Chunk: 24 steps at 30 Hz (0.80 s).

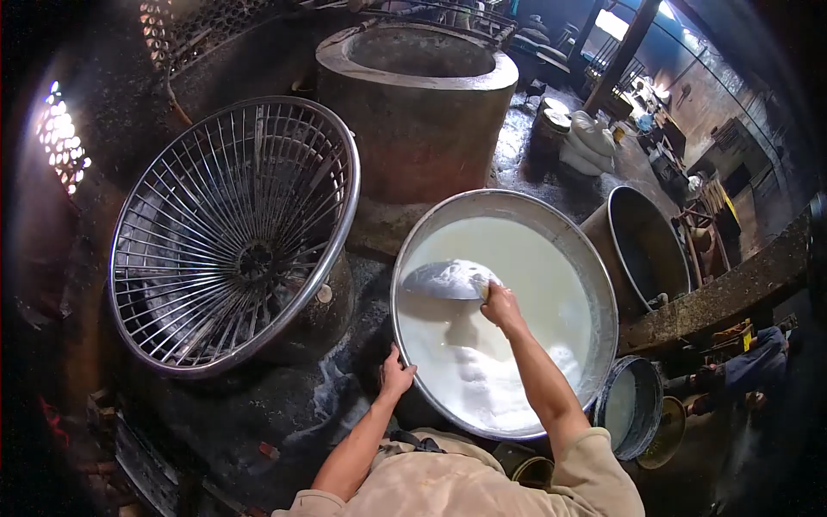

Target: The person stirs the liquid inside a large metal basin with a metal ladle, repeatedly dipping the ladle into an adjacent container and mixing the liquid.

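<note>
A wide round metal vat (pixel 506 200) of milky white liquid (pixel 543 258) stands in front of me, with white foam (pixel 482 392) along its near side. My right hand (pixel 501 307) is closed on the edge of a shallow metal bowl (pixel 452 280), tilted above the liquid. White froth clings to the bowl's upper surface. At the vat's near left side, my left hand (pixel 396 376) grips the rim; some of its fingers are hidden.
A large slatted metal basket (pixel 258 250) leans at left. Behind the vat rises a concrete cylinder (pixel 413 129). A big metal drum (pixel 650 246) and a smaller bucket (pixel 633 405) stand at right. White sacks (pixel 590 142) lie farther back. Part of another person (pixel 754 362) shows at far right.
</note>
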Available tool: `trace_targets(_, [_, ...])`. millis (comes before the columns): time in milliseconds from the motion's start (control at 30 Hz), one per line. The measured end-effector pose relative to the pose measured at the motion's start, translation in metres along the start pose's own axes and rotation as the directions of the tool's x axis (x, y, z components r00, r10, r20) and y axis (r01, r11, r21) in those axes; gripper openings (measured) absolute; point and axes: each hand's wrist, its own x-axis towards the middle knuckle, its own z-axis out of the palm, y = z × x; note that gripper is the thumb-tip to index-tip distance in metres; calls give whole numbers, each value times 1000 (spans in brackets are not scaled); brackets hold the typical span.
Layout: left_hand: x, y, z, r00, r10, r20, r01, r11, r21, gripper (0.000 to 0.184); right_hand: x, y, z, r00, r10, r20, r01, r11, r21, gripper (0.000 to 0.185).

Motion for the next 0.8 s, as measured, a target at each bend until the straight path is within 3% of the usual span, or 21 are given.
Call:
trace_targets(33, [3, -6, 3, 1000, -24, -17, 24, 1000, -21, 80, 7, 1, 10, 993, 82, 90, -82, 997, -4, 30])
trace_targets(133, [5, -12, 6, 998, -48, -46, 47, 999, -22, 81, -1, 14, 31, 971, 124, 204, -117, 992, -47, 28])
trace_targets(300, [2, -2, 2, 997, -49, -57, 51, 998, 41, 82, -39, 51, 38, 928, 192, 319, -158, 979, -130, 27])
trace_targets(367, [2, 0, 4, 994, -76, -72, 80, 995, 64, 82, -58, 68, 38, 881, 283, 380, -256, 959, -121, 25])
trace_targets(467, [12, -18, 12, 994, -54, -93, 60, 996, 60, 84, -93, 106, 52, 910, 279, 307, -233, 956, -179, 24])
trace_targets(500, [16, -26, 17, 991, -53, -120, 55, 998, 11, 78, -105, 120, 55, 909, 280, 309, -235, 956, -176, 24])
trace_targets(600, [-6, 13, 3, 990, -72, -125, 85, 992, 98, 64, -140, 147, 51, 920, 304, 246, -266, 947, -178, 25])
trace_targets(633, [14, -24, 16, 991, -41, -128, 37, 999, -28, 67, -152, 152, 38, 873, 368, 321, -331, 929, -163, 28])
trace_targets(667, [17, -28, 19, 988, -20, -156, 22, 1000, 12, 70, -161, 156, 27, 816, 424, 394, -396, 905, -154, 31])
trace_targets(733, [27, -45, 23, 995, 19, -93, -35, 983, -180, 74, -182, 180, 21, 806, 450, 384, -432, 891, -139, 30])
trace_targets(800, [30, -51, 24, 995, 22, -97, -39, 984, -175, 78, -203, 199, 4, 833, 400, 384, -369, 917, -153, 28])
